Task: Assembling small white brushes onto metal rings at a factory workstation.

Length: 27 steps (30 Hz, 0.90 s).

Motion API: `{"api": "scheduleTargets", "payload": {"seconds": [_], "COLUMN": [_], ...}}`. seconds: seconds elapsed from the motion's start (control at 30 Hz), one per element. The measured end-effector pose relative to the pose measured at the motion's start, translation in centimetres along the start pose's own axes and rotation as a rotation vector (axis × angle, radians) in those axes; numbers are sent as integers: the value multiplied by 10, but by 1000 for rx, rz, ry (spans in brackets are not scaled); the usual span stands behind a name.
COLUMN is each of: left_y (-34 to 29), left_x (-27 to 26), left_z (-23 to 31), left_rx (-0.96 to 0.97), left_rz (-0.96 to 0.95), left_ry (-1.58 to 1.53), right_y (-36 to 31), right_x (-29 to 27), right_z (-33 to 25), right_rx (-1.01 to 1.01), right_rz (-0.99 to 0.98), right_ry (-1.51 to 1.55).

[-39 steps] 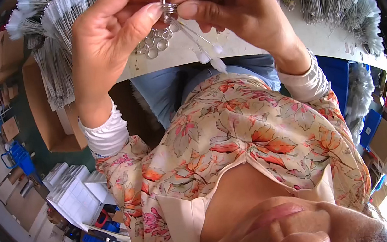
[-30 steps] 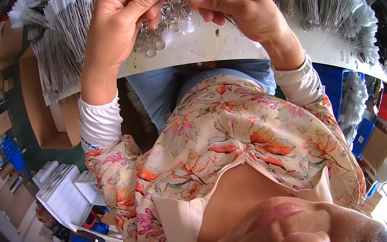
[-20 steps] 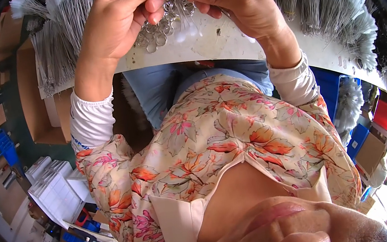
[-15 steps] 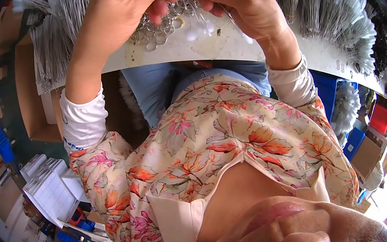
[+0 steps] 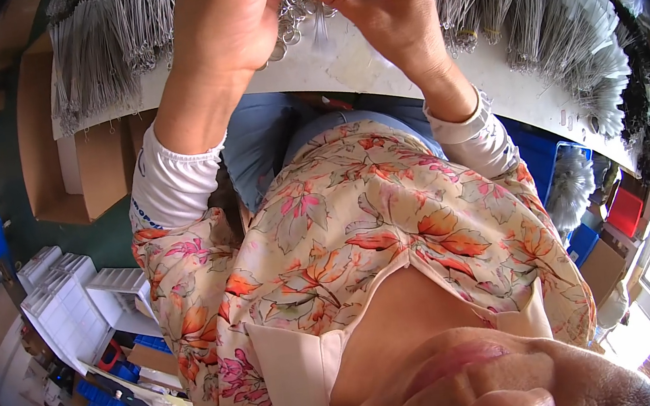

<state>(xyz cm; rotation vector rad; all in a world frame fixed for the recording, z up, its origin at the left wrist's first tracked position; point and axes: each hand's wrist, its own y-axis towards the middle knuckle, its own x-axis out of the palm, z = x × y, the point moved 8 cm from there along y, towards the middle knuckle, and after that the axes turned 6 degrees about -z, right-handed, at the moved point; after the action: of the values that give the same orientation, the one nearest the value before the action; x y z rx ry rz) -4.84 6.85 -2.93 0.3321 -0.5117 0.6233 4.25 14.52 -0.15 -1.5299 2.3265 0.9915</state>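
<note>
Both of my hands are raised over the white table, close together at the top of the view. My right hand [image 5: 395,12] is closed around a small bundle of thin wire brushes [image 5: 322,17], whose wires pass between its fingers and whose pale bristle ends hang down. My left hand [image 5: 223,33] has its fingers curled in beside the right thumb. What they grip, if anything, is hidden by the hand and cut off by the upper edge. Below and between the hands, a pile of metal rings [image 5: 289,30] lies on the table, partly covered by the left hand.
Many wire brushes [image 5: 507,2] lie in bunches along the table [image 5: 382,74] to the right. More bunches [image 5: 93,69] lie at the left, their ends over its edge. A cardboard box [image 5: 49,139] stands left of the table, and white plastic crates [image 5: 66,308] stand lower left.
My left hand has moved right, covering more of the rings. My right hand has shifted slightly left and up, and straight wires now show between its fingers.
</note>
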Motion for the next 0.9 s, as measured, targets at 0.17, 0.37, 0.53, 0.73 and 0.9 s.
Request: {"api": "scheduleTargets", "payload": {"seconds": [0.17, 0.37, 0.53, 0.73, 0.9], "left_y": [-13, -59, -84, -102, -118], "left_x": [-4, -32, -33, -50, -43], "left_z": [-1, -29, -35, -19, 3], "left_rx": [-86, -98, -19, 139, 380], "left_rz": [23, -129, -52, 102, 246], "left_ry": [31, 422, 527, 730, 1285], "right_y": [-5, -1, 0, -5, -9], "right_x": [20, 22, 36, 46, 51], "right_z": [38, 55, 58, 37, 22], "right_rx": [381, 369, 302, 501, 329], "right_rz": [-19, -37, -64, -93, -102], "right_ry": [874, 1091, 1129, 794, 393]}}
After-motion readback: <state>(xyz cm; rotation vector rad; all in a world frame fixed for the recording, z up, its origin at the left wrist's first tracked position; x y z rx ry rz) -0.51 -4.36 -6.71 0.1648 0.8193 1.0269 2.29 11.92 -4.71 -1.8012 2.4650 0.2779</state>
